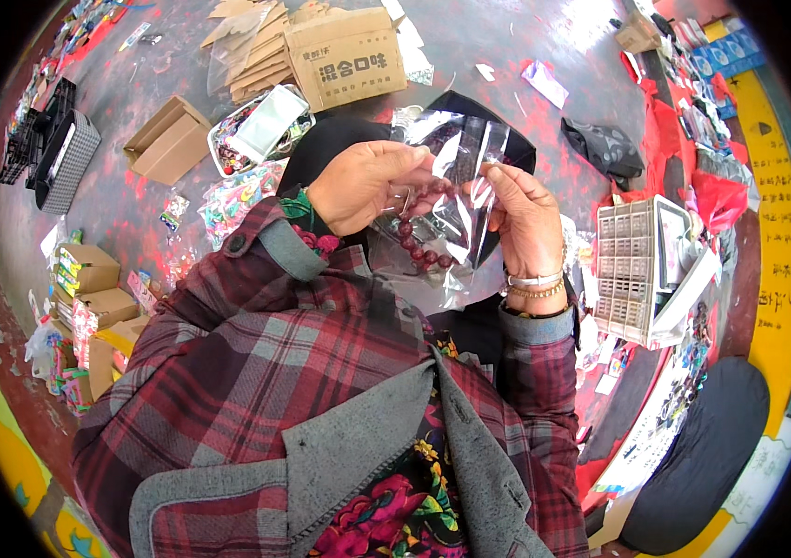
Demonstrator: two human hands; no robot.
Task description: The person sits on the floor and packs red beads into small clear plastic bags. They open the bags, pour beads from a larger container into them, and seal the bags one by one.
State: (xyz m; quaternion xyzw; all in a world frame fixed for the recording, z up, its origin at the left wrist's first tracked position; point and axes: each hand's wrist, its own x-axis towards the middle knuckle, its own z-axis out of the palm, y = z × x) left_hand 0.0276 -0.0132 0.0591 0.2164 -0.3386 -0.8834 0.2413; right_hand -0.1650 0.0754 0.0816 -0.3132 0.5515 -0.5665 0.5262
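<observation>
Over my lap my left hand [367, 186] is closed, with a string of dark red beads [406, 244] hanging in a loop just below its fingers. The beads look like a bracelet. Beside them, my right hand [527, 219] pinches the edge of a clear plastic bag [456, 209] between thumb and fingers. Glare on the film hides whether the beads lie inside the bag or behind it. Another sheet of clear plastic [414, 286] rests on my lap under the beads.
A white basket [228, 149] of small goods and an open cardboard box [167, 139] stand at the left. Ahead sits a cardboard carton [347, 58] beside flattened cardboard. To my right are a beige plastic crate [620, 270] and a dark bag [603, 147] on the floor.
</observation>
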